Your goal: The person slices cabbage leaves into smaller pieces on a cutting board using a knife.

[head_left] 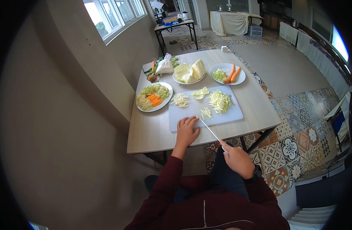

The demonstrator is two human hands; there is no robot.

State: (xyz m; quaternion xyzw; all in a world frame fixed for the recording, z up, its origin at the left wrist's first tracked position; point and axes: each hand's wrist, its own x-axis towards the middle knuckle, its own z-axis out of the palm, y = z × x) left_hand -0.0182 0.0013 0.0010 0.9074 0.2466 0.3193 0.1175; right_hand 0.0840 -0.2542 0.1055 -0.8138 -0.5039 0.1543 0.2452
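My right hand [239, 160] is closed around the handle of a knife [209, 129], its blade slanting up and left onto the white cutting board [222, 120]. My left hand [187, 132] rests on the board's front left part with its fingers bent down, close to the blade tip. What lies under those fingers is hidden. Just beyond the blade are a few cut cabbage strips [206, 112]. Farther back on the board lie a big heap of shredded cabbage [219, 101], a cabbage leaf piece [200, 93] and a paler shredded pile [180, 101].
Left of the board stands a plate [144, 109] of shredded vegetables. Behind are a plate [199, 81] with cabbage leaves, a plate [241, 79] with carrots [233, 74] and shreds, and a white plastic bag [165, 66] among vegetables. A wall [87, 96] runs along the left.
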